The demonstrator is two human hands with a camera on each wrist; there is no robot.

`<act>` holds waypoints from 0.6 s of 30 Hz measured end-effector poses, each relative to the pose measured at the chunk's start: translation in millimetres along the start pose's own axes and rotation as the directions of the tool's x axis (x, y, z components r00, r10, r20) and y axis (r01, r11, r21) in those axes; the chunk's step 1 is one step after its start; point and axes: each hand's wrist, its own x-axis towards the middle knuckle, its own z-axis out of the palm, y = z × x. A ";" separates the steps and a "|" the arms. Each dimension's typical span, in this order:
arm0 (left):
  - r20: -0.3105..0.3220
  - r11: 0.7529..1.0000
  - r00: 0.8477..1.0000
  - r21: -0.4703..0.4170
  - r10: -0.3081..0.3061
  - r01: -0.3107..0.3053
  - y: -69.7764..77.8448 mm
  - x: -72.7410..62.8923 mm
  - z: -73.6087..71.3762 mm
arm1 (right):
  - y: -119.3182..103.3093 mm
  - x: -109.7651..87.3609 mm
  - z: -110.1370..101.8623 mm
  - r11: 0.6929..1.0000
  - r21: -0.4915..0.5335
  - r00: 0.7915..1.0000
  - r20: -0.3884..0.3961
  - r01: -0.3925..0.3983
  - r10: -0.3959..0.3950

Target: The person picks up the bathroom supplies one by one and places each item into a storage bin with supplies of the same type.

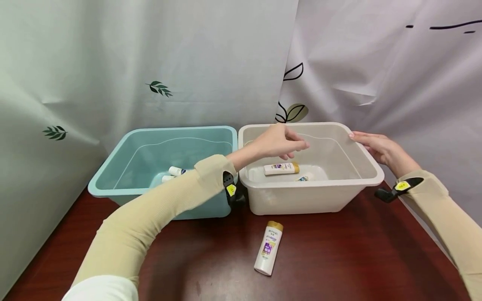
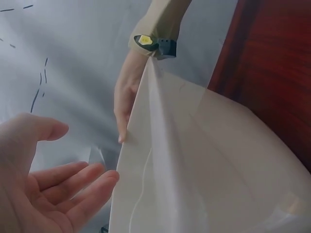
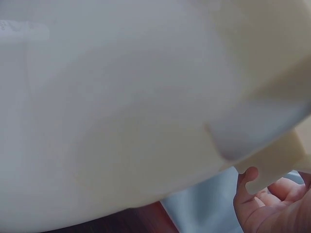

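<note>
My left hand (image 1: pixel 280 141) hovers over the cream bin (image 1: pixel 312 198) with loosely bent fingers and holds nothing. In the left wrist view the same hand (image 2: pixel 58 184) appears palm-side, beside the bin wall. My right hand (image 1: pixel 382 150) touches the bin's right rim with its fingertips; part of it is hidden behind the rim. Inside the cream bin lie a white shampoo-type bottle with a gold cap (image 1: pixel 281 168) and a partly hidden item with a blue label (image 1: pixel 302 178). A similar gold-capped bottle (image 1: pixel 268 248) lies on the table in front.
A blue-green bin (image 1: pixel 180 215) stands directly left of the cream one. It holds small white containers (image 1: pixel 176 171), partly covered by my left sleeve. Both bins stand on a dark red wooden table (image 1: pixel 324 259), with a pale leaf-patterned curtain (image 1: pixel 211 62) behind.
</note>
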 end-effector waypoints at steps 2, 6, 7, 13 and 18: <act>0.001 1.000 1.000 -0.011 0.002 -0.002 -0.1 -2.5 0.5 | -0.1 0.3 -0.5 1.000 0.000 1.000 0.007 0.001 -0.001; -0.010 0.998 1.000 -0.056 -0.010 0.010 -0.4 -7.4 2.2 | 0.3 1.0 -0.3 1.000 0.004 1.000 0.017 0.004 -0.004; -0.016 0.998 1.000 -0.068 -0.012 0.011 -0.2 -8.4 2.8 | 0.5 1.1 -0.3 1.000 0.007 1.000 0.018 0.005 -0.005; -0.057 0.987 0.998 -0.162 0.004 -0.013 1.7 -14.3 7.4 | 1.2 0.1 0.1 1.000 0.004 1.000 0.011 0.005 -0.005; -0.072 0.974 0.997 -0.222 0.019 -0.034 2.8 -19.7 8.1 | 0.2 0.6 -0.8 1.000 -0.020 1.000 0.008 0.002 -0.002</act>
